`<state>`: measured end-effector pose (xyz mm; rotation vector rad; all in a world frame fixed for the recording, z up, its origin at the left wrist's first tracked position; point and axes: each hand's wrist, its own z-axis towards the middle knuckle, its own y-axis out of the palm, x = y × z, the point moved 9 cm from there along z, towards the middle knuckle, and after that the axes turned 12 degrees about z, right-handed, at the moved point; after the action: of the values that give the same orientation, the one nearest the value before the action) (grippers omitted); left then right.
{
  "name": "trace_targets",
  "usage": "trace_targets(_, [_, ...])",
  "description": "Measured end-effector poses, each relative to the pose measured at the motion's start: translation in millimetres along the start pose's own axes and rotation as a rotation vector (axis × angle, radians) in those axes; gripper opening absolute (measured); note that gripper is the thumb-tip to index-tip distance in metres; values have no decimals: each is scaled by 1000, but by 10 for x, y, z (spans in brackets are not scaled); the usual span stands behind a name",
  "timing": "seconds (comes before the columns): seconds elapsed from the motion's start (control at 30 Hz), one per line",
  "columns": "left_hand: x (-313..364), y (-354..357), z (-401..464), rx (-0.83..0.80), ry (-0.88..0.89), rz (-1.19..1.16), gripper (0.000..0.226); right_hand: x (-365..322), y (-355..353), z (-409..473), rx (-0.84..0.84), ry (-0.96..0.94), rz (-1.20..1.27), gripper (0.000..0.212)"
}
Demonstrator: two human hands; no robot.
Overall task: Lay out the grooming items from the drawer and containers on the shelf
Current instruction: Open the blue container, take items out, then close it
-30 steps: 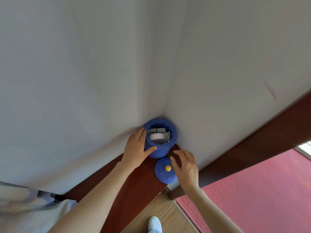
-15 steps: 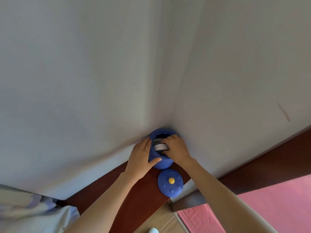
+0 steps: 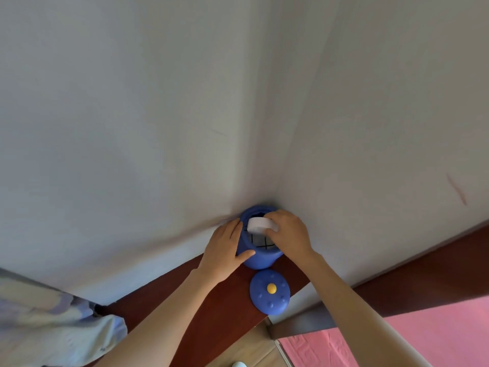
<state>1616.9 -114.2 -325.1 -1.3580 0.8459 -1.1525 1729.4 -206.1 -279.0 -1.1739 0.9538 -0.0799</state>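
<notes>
Gripping a white roll (image 3: 260, 224) just above the mouth of the blue jar (image 3: 258, 256), the right hand (image 3: 289, 234) had its fingers (image 3: 272, 217) curled over the roll's far side and top, with the thumb pressed against its near side. The roll lay on its side between them, over the jar's open rim rather than down inside it. Beneath the roll, a white piece with a black grid pattern (image 3: 260, 241) showed inside the jar; what it was could not be told.

The left hand (image 3: 225, 250) was wrapped around the jar's left wall, fingers closed against the far side and the thumb laid across the front, clasping the jar upright. The jar stood in the corner where the two walls (image 3: 158, 128) met, at the back of the dark red-brown shelf (image 3: 217, 308).

The blue lid (image 3: 270, 292), with a yellow knob at its middle, lay flat on the shelf just in front of the jar, near the shelf's edge and apart from both hands. A pink mat (image 3: 423, 335) covered the floor at the lower right.
</notes>
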Motion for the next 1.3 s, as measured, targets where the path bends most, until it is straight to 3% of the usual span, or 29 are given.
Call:
trace_targets(0.2, [-239,-299,-380,57,-53,126,66,-417,-324,-144,134,58,395,24])
trace_targets(0.37, [-570,-474,-1132,97,-202,219,54,-834,182,-293,-52,76,622,19])
trace_targets(0.63, [-842,-230,-2553,5,-568,267,52,-1340,1394,-769,-393,56,580,20])
trace_targets(0.83, [-1028,-99,-3635,-44,-812,272,57,-1623,2091,-1287,-544,77,514,19])
trace_targets(1.3, [-1640,-360,-4867,118,-855,272,45,-2018,3105,-2051,-525,269,502,26])
